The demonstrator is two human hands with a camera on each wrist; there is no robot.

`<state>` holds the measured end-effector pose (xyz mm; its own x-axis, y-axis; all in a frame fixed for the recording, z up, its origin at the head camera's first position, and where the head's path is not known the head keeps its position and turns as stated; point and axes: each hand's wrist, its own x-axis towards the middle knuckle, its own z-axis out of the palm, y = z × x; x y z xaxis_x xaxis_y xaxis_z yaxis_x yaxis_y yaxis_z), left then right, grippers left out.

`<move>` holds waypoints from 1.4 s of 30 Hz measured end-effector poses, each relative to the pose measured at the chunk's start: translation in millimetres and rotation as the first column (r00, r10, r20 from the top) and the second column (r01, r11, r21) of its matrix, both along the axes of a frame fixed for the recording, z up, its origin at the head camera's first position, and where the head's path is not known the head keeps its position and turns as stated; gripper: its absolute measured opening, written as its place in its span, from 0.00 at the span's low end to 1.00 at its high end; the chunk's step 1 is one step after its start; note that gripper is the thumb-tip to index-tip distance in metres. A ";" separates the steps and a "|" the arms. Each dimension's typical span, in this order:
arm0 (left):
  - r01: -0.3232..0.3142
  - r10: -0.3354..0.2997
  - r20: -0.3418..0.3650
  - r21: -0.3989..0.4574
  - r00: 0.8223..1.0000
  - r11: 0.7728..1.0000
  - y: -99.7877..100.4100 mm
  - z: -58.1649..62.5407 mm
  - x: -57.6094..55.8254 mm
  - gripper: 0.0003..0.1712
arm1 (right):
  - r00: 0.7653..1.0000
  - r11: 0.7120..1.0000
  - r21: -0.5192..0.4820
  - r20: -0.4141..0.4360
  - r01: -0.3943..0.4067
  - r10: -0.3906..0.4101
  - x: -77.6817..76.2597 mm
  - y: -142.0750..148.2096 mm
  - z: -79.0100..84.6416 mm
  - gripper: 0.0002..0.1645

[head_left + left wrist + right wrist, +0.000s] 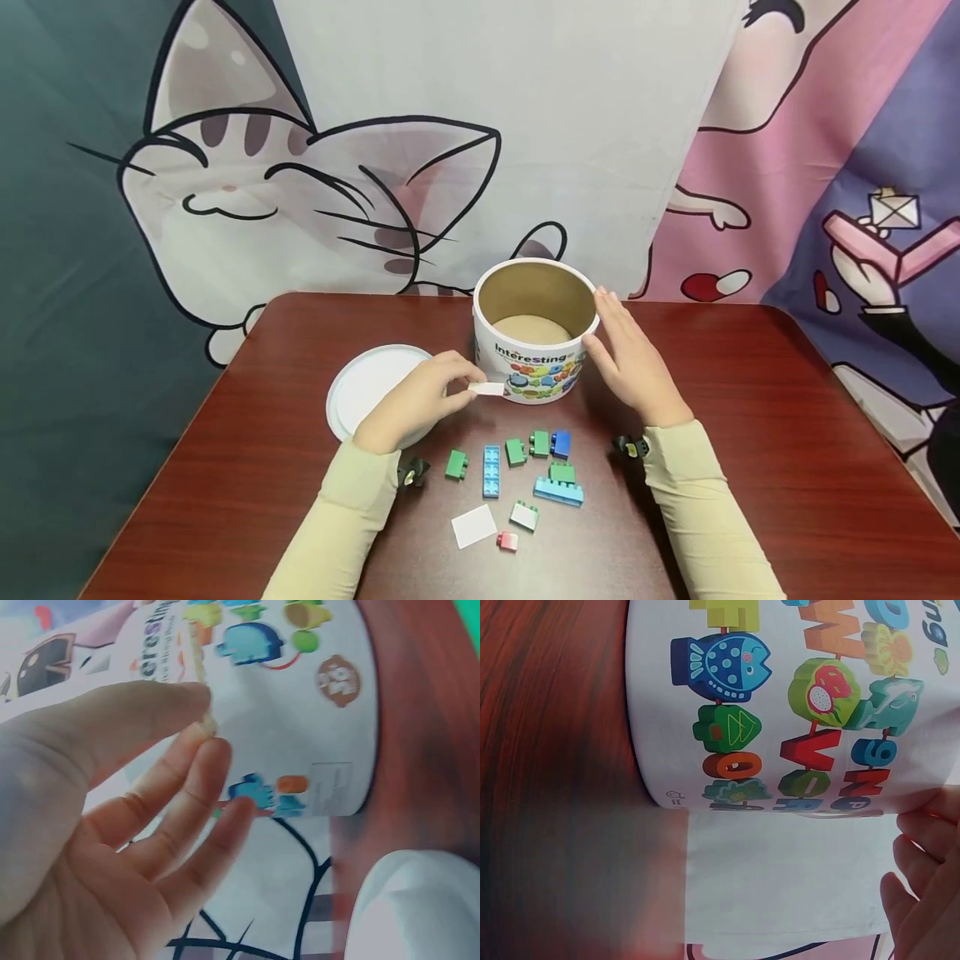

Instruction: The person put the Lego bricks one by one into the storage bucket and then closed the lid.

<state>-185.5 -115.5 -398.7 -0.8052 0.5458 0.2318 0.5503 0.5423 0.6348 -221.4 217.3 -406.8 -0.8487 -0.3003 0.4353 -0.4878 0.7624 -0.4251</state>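
A white printed bucket (532, 367) stands upright without its lid at the table's back, its visible floor bare. In front of its left side, my left hand (423, 396) pinches a small thin white piece (487, 388) between thumb and fingertips. Seen edge-on in the left wrist view, that piece (196, 656) looks like a narrow cream strip; I cannot tell what it is. My right hand (633, 362) rests its extended fingers against the bucket's right side near the rim. In the right wrist view, its fingers (922, 855) lie along the printed wall.
A round white lid (375, 379) lies left of the bucket, partly under my left forearm. Nearer me are several green blocks (456, 464), light-blue long blocks (491, 471), a dark-blue block (560, 443), a red block (507, 542) and a white card (474, 526).
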 end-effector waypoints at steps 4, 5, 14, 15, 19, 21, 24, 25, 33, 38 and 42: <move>-0.005 0.010 -0.056 0.095 0.998 0.995 -4.8 7.0 1.0 0.10 | 1.000 1.000 0.010 0.018 -0.002 0.002 -0.5 0.1 -1.6 0.42; -0.006 0.014 -0.074 0.109 0.997 0.994 -5.3 9.2 0.1 0.10 | 1.000 1.000 0.010 0.023 -0.003 0.002 -0.5 -0.1 -1.7 0.43; -0.040 0.067 -0.234 0.117 0.970 0.992 6.1 45.3 -24.5 0.11 | 1.000 1.000 0.001 0.013 0.005 -0.005 -0.3 1.9 -1.1 0.42; -0.049 0.073 -0.238 0.105 0.969 0.993 8.7 48.4 -27.6 0.11 | 1.000 1.000 0.000 0.015 0.004 -0.004 -0.3 1.9 -1.3 0.42; -0.071 0.081 -0.237 0.052 0.968 0.996 20.6 56.8 -38.8 0.11 | 1.000 1.000 -0.004 0.025 0.010 -0.010 0.0 1.2 -1.6 0.43; -0.077 0.081 -0.224 0.026 0.971 0.997 27.8 59.3 -45.1 0.10 | 1.000 1.000 -0.003 0.023 0.011 -0.011 -0.2 1.0 -1.2 0.43; -0.084 0.079 -0.198 -0.016 0.977 0.996 38.4 62.0 -55.2 0.09 | 1.000 1.000 0.005 0.019 0.013 -0.013 -0.8 0.6 -0.7 0.43; -0.086 0.078 -0.192 -0.030 0.978 0.996 41.8 62.8 -58.4 0.09 | 1.000 1.000 0.007 0.017 0.013 -0.013 -1.0 0.6 -0.6 0.43; -0.115 0.093 -0.176 -0.121 0.980 0.986 63.5 63.4 -81.1 0.10 | 1.000 1.000 0.016 0.004 0.006 -0.006 -0.8 0.2 0.3 0.43; -0.134 0.116 -0.196 -0.081 0.974 0.988 66.1 57.1 -85.3 0.13 | 1.000 1.000 0.013 0.018 0.010 -0.011 -0.6 0.6 0.4 0.43; -0.147 0.147 -0.208 0.013 0.967 0.989 60.1 54.3 -75.1 0.13 | 1.000 1.000 0.010 0.023 0.011 -0.011 -1.2 1.5 0.6 0.43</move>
<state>-260.6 -55.4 -344.4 -0.8109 0.4258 0.4014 0.5842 0.6287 0.5132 -222.5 218.8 -406.2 -0.8618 -0.2955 0.4123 -0.4697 0.7719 -0.4284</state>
